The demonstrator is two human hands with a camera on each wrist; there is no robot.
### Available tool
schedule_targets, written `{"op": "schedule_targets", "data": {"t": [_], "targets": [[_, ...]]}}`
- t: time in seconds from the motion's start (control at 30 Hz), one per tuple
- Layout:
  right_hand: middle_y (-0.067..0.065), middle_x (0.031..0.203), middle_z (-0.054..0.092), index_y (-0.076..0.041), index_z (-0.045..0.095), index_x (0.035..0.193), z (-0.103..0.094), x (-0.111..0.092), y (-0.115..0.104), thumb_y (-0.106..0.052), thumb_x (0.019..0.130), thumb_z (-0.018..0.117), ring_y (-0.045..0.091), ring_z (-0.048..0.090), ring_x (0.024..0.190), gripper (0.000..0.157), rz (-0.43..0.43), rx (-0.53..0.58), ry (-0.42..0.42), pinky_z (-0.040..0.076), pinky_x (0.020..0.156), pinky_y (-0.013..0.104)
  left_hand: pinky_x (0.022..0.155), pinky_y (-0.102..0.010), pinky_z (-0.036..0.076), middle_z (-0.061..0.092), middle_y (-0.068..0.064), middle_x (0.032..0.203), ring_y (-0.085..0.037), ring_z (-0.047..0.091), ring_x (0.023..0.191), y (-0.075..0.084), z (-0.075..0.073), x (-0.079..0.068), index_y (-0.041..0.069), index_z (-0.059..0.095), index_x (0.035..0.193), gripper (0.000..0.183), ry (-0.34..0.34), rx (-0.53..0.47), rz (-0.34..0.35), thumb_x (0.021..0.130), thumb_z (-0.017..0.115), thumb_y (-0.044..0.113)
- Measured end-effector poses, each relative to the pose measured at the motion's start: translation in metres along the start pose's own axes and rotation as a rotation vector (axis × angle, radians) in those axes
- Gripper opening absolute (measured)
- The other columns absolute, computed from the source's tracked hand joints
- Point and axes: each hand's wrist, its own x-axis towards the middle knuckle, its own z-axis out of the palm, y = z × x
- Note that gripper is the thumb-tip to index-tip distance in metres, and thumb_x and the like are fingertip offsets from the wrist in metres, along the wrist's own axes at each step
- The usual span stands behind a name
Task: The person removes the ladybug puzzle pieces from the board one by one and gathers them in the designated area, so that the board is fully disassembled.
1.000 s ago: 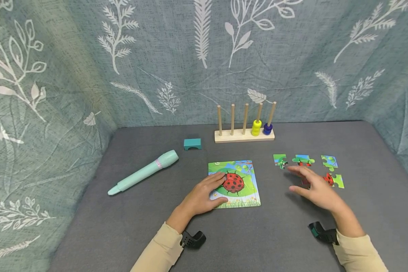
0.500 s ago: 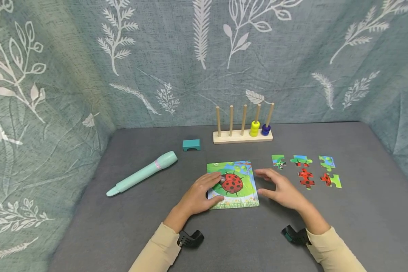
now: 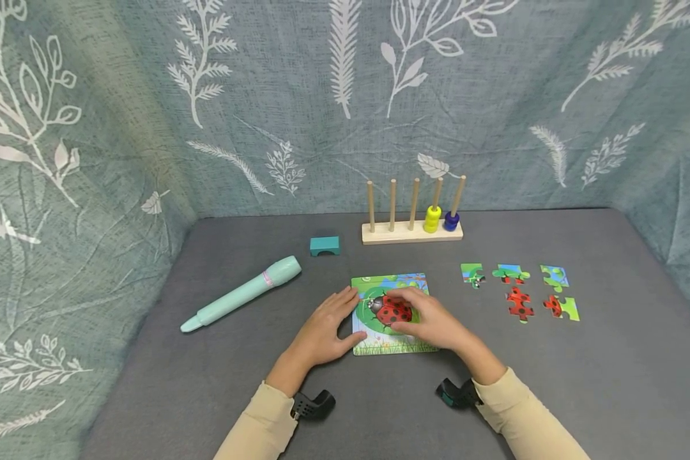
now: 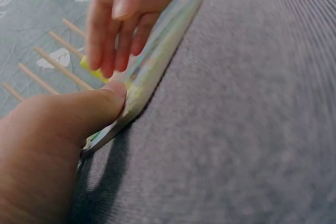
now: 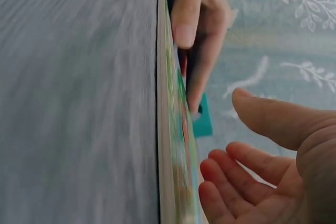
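Note:
A square ladybug puzzle (image 3: 382,345) lies flat on the grey table in the head view. My left hand (image 3: 320,329) rests along its left side, fingers and thumb spread at the edge. In the left wrist view the left thumb (image 4: 102,103) touches the puzzle's rim. Over the right half of the puzzle hovers my right hand (image 3: 434,324), its fingers relaxed and covering part of the ladybug. The right wrist view shows nothing between the right thumb (image 5: 273,124) and fingers, which are just above the puzzle's face.
Several loose jigsaw pieces (image 3: 519,304) lie to the right. Behind the puzzle stands a wooden peg rack (image 3: 412,233) with yellow and blue beads. A teal block (image 3: 324,245) and a mint-green pen-shaped object (image 3: 241,295) are on the left. Patterned cloth (image 3: 345,147) hangs behind the table.
My right hand has moved left from above the loose pieces to over the puzzle. My left hand has drawn back slightly from the puzzle's face to its left edge. The loose pieces stay put.

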Motion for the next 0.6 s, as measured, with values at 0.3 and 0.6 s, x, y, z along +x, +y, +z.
{"op": "schedule_targets", "data": {"t": [0.3, 0.6], "targets": [[0.017, 0.126, 0.055, 0.002, 0.054, 0.128, 0.017, 0.022, 0.001, -0.016, 0.084, 0.072, 0.027, 0.056, 0.108, 0.051, 0.009, -0.158, -0.002, 0.052, 0.087, 0.042, 0.116, -0.045, 0.029, 0.040, -0.015, 0.148, -0.027, 0.037, 0.138, 0.001, 0.005, 0.005, 0.000, 0.045, 0.140, 0.069, -0.001, 0.006, -0.008, 0.086, 0.066, 0.037], [0.016, 0.125, 0.054, 0.002, 0.059, 0.119, 0.019, 0.027, 0.007, -0.013, 0.081, 0.074, 0.029, 0.052, 0.113, 0.044, -0.044, -0.192, 0.023, 0.049, 0.093, 0.044, 0.116, -0.045, 0.029, 0.042, -0.016, 0.147, -0.028, 0.039, 0.137, -0.001, 0.005, 0.011, -0.002, 0.047, 0.138, 0.068, 0.016, 0.003, -0.014, 0.085, 0.068, 0.036]]}}
